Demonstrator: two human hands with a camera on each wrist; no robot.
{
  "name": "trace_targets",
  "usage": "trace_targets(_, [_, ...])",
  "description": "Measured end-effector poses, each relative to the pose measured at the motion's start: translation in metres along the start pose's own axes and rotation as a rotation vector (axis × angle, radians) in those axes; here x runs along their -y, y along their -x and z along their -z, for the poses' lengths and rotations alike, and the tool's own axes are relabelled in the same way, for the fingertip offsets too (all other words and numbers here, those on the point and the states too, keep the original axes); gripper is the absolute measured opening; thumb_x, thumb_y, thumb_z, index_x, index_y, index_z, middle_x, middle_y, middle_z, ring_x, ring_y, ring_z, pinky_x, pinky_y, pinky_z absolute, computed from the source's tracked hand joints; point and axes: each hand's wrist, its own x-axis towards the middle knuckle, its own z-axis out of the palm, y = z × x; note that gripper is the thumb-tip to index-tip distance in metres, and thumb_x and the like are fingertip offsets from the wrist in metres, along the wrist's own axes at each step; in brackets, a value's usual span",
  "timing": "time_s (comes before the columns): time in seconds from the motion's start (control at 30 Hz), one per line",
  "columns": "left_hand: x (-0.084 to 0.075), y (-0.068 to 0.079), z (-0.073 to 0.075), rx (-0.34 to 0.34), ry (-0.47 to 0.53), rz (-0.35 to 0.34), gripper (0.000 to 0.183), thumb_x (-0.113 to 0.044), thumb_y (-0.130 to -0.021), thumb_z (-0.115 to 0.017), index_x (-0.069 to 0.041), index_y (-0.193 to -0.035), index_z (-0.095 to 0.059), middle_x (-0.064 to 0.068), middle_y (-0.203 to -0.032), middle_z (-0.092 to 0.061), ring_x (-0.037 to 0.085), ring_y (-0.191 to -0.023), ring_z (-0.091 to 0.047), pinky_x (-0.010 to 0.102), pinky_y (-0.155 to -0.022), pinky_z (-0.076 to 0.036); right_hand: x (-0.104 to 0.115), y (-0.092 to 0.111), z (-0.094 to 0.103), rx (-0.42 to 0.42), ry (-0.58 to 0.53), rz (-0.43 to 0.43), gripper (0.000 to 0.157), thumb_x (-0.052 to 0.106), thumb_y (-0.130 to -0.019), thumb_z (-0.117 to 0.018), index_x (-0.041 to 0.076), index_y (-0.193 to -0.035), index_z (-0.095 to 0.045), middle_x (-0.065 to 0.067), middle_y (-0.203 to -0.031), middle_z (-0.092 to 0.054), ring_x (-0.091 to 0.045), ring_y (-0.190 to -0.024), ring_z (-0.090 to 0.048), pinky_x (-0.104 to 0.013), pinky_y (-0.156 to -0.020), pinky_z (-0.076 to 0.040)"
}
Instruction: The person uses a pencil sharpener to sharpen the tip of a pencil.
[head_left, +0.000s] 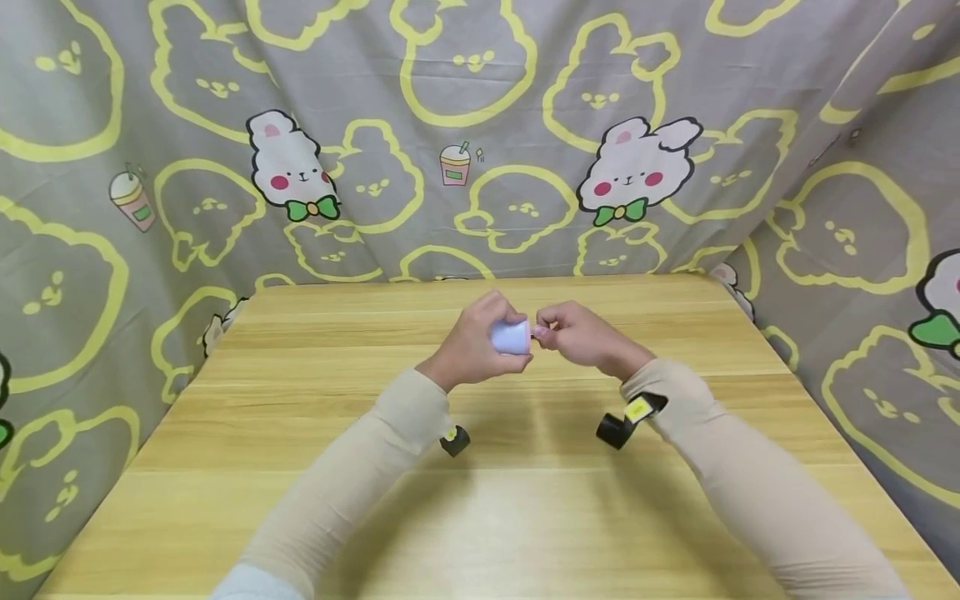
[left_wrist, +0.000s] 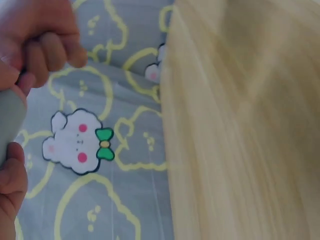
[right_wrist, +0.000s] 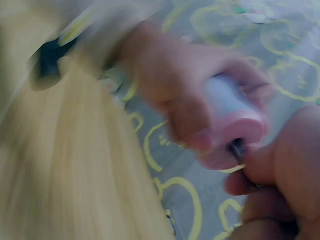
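Observation:
My left hand (head_left: 472,343) grips a small pale-blue cylinder (head_left: 510,338) above the table, its thumb and fingers round the sides. In the right wrist view the cylinder's pink end (right_wrist: 218,159) faces my right hand (head_left: 583,335) and has a dark hole in it. Between its thumb and forefinger, my right hand pinches a thin dark rod (right_wrist: 238,151) right at that hole. The fingers hide most of the rod, and I cannot tell its kind. Only part of the cylinder (left_wrist: 12,120) shows at the left edge of the left wrist view.
Beneath both hands lies a light wood-grain table (head_left: 300,467). A grey curtain (head_left: 517,108) with yellow outlines and white rabbits hangs behind its far edge and along the sides. Black cameras are strapped to the left wrist (head_left: 454,440) and right wrist (head_left: 617,430).

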Motion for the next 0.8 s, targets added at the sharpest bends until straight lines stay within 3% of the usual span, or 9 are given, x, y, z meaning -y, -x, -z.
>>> trace_targets(0.07, [0.0, 0.001, 0.0, 0.004, -0.011, -0.006, 0.035, -0.006, -0.065, -0.084, -0.001, -0.089, -0.059, 0.011, -0.093, -0.059, 0.022, -0.081, -0.056, 0.024, -0.061, -0.051, 0.006, -0.001, 0.004, 0.06, -0.05, -0.141, 0.03, 0.009, -0.098, -0.052, 0.006, -0.069, -0.051, 0.001, -0.06, -0.038, -0.013, -0.052, -0.031, -0.026, -0.049, -0.026])
trace_targets(0.17, [0.0, -0.001, 0.002, 0.005, -0.019, 0.052, 0.035, -0.008, -0.066, -0.084, -0.002, -0.089, -0.058, 0.011, -0.096, -0.061, 0.021, -0.081, -0.057, 0.025, -0.062, -0.051, 0.006, 0.0, 0.003, 0.024, 0.088, -0.059, 0.022, 0.011, -0.099, -0.054, 0.004, -0.079, -0.061, -0.001, -0.066, -0.05, -0.014, -0.056, -0.042, -0.028, -0.053, -0.037])
trace_targets(0.23, [-0.001, -0.003, 0.005, 0.007, -0.007, 0.116, 0.035, -0.009, -0.066, -0.084, -0.003, -0.089, -0.058, 0.012, -0.098, -0.063, 0.021, -0.081, -0.057, 0.026, -0.062, -0.051, 0.0, 0.004, 0.0, -0.07, 0.204, 0.121, 0.01, 0.009, -0.095, -0.06, 0.003, -0.089, -0.064, -0.003, -0.074, -0.057, -0.015, -0.061, -0.048, -0.03, -0.056, -0.043])
trace_targets(0.3, [-0.003, -0.005, 0.007, 0.021, 0.015, 0.19, 0.036, -0.012, -0.067, -0.084, -0.004, -0.09, -0.058, 0.011, -0.1, -0.064, 0.021, -0.081, -0.057, 0.028, -0.062, -0.05, -0.01, 0.006, -0.003, -0.179, 0.365, 0.366, 0.009, 0.008, -0.094, -0.062, 0.0, -0.096, -0.063, -0.007, -0.082, -0.059, -0.018, -0.066, -0.053, -0.031, -0.059, -0.047])
trace_targets(0.43, [-0.01, -0.009, 0.007, 0.066, 0.135, 0.346, 0.036, -0.014, -0.071, -0.084, -0.005, -0.095, -0.058, 0.01, -0.102, -0.062, 0.023, -0.08, -0.057, 0.03, -0.061, -0.051, -0.032, 0.004, -0.007, -0.537, 0.685, 0.822, 0.013, 0.01, -0.096, -0.061, -0.001, -0.091, -0.063, -0.013, -0.082, -0.057, -0.026, -0.065, -0.053, -0.037, -0.059, -0.046])
trace_targets(0.53, [-0.015, -0.01, 0.006, 0.085, 0.198, 0.389, 0.035, -0.013, -0.073, -0.083, -0.005, -0.097, -0.058, 0.011, -0.103, -0.061, 0.024, -0.079, -0.057, 0.032, -0.062, -0.051, -0.042, -0.001, -0.01, -0.75, 0.766, 0.972, 0.016, 0.009, -0.096, -0.058, 0.001, -0.085, -0.066, -0.012, -0.077, -0.06, -0.028, -0.06, -0.053, -0.04, -0.054, -0.041])
trace_targets(0.67, [-0.016, -0.01, 0.003, 0.07, 0.137, 0.326, 0.035, -0.014, -0.072, -0.083, -0.005, -0.093, -0.057, 0.012, -0.105, -0.063, 0.023, -0.082, -0.057, 0.03, -0.063, -0.051, -0.043, -0.004, -0.016, -0.766, 0.711, 1.009, 0.016, -0.003, -0.089, -0.051, -0.001, -0.08, -0.064, -0.009, -0.069, -0.057, -0.024, -0.051, -0.047, -0.037, -0.047, -0.037])
trace_targets(0.73, [-0.014, -0.009, 0.002, 0.052, 0.08, 0.27, 0.035, -0.015, -0.07, -0.083, -0.006, -0.09, -0.056, 0.011, -0.105, -0.063, 0.022, -0.083, -0.056, 0.028, -0.063, -0.05, -0.04, -0.004, -0.018, -0.72, 0.683, 0.955, 0.016, -0.005, -0.085, -0.049, 0.001, -0.073, -0.059, -0.005, -0.061, -0.05, -0.02, -0.046, -0.039, -0.034, -0.043, -0.033])
trace_targets(0.8, [-0.011, -0.007, 0.002, 0.03, 0.033, 0.206, 0.035, -0.014, -0.068, -0.083, -0.005, -0.089, -0.056, 0.01, -0.103, -0.063, 0.022, -0.083, -0.056, 0.027, -0.063, -0.049, -0.032, -0.002, -0.02, -0.619, 0.623, 0.818, 0.018, -0.005, -0.082, -0.051, 0.005, -0.068, -0.054, -0.001, -0.055, -0.043, -0.014, -0.043, -0.035, -0.03, -0.04, -0.03])
